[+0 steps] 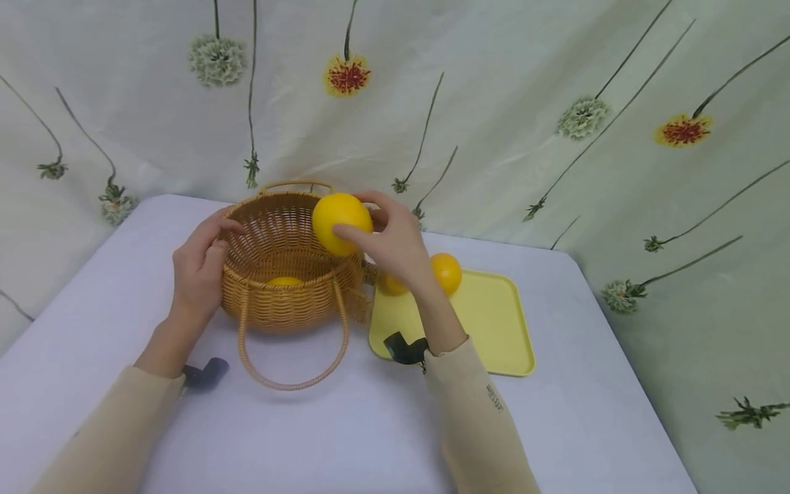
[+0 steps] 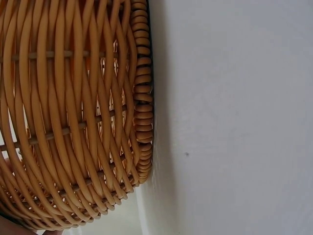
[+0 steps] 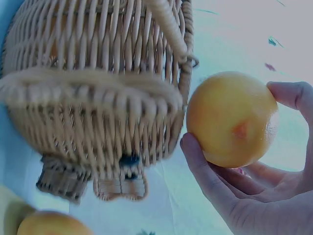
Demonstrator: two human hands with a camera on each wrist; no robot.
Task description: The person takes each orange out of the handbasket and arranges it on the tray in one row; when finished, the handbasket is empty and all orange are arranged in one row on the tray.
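Inspector: Report worn items, placed from the wicker basket point(image 1: 290, 310).

Examiner: Left sleeve point(image 1: 114, 425), nearer the wearer than the basket and to its left: beige, long, plain at the cuff. One small dark speck point(image 1: 76, 433) noted. Right sleeve point(image 1: 475, 425), nearer and to the basket's right: matching beige, bearing small dark lettering point(image 1: 495, 398), too small to read.

Inspector: Attachments?

Examiner: Two. Left fitting point(image 1: 210, 374), just nearer than the basket: dark, rounded at its end. Right fitting point(image 1: 404, 348), right of the basket: black, angular, with a thin dark strand point(image 1: 424, 367) at its cuff end.
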